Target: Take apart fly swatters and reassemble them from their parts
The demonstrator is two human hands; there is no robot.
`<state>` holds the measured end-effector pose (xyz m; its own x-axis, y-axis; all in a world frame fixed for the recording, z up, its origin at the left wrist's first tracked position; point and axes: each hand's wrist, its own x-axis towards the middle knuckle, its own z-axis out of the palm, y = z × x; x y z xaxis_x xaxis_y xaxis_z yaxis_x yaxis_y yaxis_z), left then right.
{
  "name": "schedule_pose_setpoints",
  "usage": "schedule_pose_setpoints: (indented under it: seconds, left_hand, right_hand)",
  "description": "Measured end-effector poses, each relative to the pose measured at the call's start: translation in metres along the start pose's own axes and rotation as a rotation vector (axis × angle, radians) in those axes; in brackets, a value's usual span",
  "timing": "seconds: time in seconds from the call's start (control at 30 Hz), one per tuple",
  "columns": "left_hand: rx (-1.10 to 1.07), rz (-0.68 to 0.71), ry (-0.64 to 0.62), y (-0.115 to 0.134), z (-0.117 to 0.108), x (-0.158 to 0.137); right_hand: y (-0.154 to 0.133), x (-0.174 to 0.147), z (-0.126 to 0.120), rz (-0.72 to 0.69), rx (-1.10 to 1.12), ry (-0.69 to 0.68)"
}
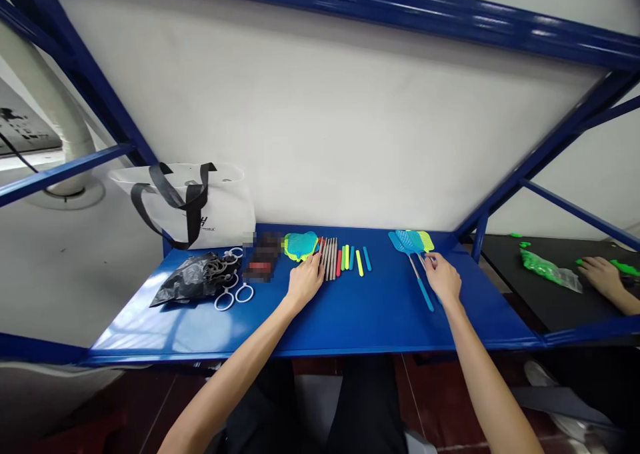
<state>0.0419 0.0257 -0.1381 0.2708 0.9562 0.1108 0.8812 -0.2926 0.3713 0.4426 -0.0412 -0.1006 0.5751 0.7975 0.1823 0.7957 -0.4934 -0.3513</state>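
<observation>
My left hand (305, 283) is closed with its fingertips at the leftmost of several metal rods (330, 261), which lie side by side. Just beyond it is a stack of blue and yellow-green fly swatter heads (303, 245). Red, green, yellow and blue plastic handles (347, 257) lie to the right of the rods. Over on the right, my right hand (444, 279) pinches the shaft of a fly swatter; its handle is hidden under the hand. Next to it lies an assembled blue fly swatter (424, 293), among overlapping blue and yellow heads (411, 241).
A white bag with black straps (225, 207) stands at the back left. In front are a black plastic bag (187, 281) and white rings (225, 301). Blue frame bars (500, 194) enclose the blue table (350, 321). Another person's hand (603, 277) is by green pieces (543, 267).
</observation>
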Motion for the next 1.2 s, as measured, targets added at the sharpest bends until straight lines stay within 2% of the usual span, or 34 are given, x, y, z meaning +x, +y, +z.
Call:
schedule_pose_setpoints:
  seconds: [0.1, 0.23, 0.43, 0.57, 0.67, 0.77, 0.87, 0.9, 0.97, 1.07, 1.2]
  left_hand:
    - [0.002, -0.008, -0.006, -0.001, -0.002, 0.000]
    - [-0.014, -0.005, 0.016, -0.004, -0.003, 0.000]
    - [-0.065, -0.036, 0.027, -0.006, -0.006, -0.001]
    - [-0.218, -0.024, 0.065, -0.006, -0.013, 0.000]
    - [-0.395, 0.007, 0.069, 0.000, -0.022, -0.007]
    - [-0.609, 0.026, -0.057, 0.017, -0.029, -0.023]
    - [-0.991, 0.173, -0.310, 0.044, -0.033, -0.041]
    - [-1.122, 0.224, -0.390, 0.053, -0.033, -0.046]
    - [-1.303, 0.259, -0.424, 0.067, -0.036, -0.054]
    - [-1.408, 0.226, -0.353, 0.073, -0.043, -0.062]
    - [-1.481, 0.130, -0.266, 0.070, -0.051, -0.073]
  right_hand:
    - [0.020, -0.010, 0.005, -0.104, -0.212, -0.134]
    - [0.015, -0.022, 0.018, -0.216, -0.365, -0.168]
    - [0.002, -0.026, 0.014, -0.270, -0.267, -0.229]
    - [-0.013, -0.047, 0.009, -0.255, -0.007, -0.195]
    - [-0.038, -0.076, 0.008, -0.247, 0.439, -0.233]
    - [-0.073, -0.113, 0.011, -0.107, 0.980, -0.436]
    - [-0.109, -0.150, 0.015, 0.012, 1.317, -0.695]
    - [-0.119, -0.160, 0.015, 0.032, 1.383, -0.740]
    - [-0.133, -0.176, 0.013, 0.044, 1.461, -0.773]
    - [-0.140, -0.191, 0.005, 0.012, 1.471, -0.781]
    - [-0.133, -0.206, 0.001, -0.048, 1.367, -0.903]
